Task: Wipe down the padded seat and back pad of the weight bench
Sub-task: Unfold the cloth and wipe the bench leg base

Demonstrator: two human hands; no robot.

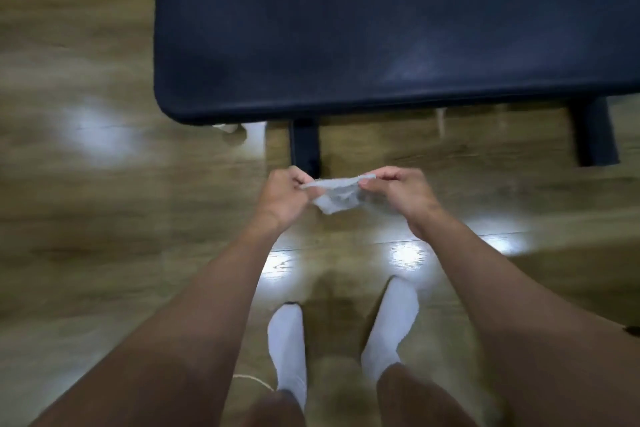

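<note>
A dark navy padded bench pad (381,28) fills the upper part of the head view, its near edge running across at about a third of the way down. Below that edge, over the floor, I hold a small white-grey wipe (337,194) stretched between both hands. My left hand (285,194) pinches its left end and my right hand (398,192) pinches its right end. The wipe hangs slack in the middle and does not touch the pad. The picture is blurred by motion.
Two dark bench legs (304,149) (594,135) stand on the glossy wooden floor (104,218) under the pad's near edge. My feet in white socks (287,347) (391,326) stand below my hands. A pale object (254,132) lies by the left leg.
</note>
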